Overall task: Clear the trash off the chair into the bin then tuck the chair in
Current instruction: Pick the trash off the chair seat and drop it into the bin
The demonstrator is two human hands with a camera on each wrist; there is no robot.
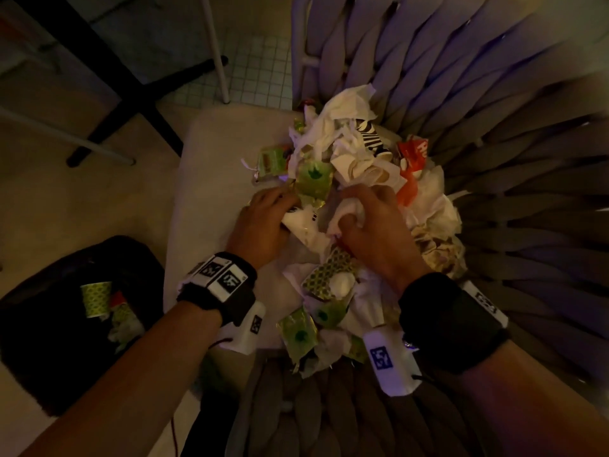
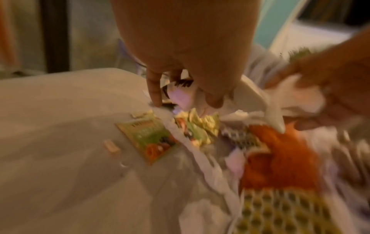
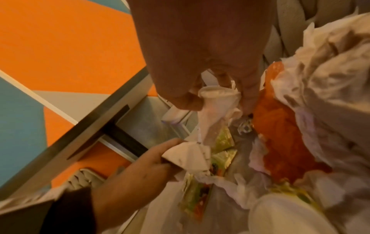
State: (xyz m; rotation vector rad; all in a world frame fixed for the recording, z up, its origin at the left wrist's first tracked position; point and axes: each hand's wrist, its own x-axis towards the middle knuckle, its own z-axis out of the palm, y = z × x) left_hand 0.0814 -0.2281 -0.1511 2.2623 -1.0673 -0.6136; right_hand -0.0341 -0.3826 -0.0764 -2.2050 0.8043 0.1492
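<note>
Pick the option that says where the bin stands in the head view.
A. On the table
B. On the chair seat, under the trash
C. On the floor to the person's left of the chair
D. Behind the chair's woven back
C: the dark bin stands on the floor left of the chair, with a patterned cup already inside, while both hands work in the trash on the seat.

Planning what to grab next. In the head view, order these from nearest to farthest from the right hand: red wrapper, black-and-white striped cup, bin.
1. Red wrapper, just beyond the right hand.
2. Striped cup, farther back in the pile.
3. Bin, on the floor far left.
</note>
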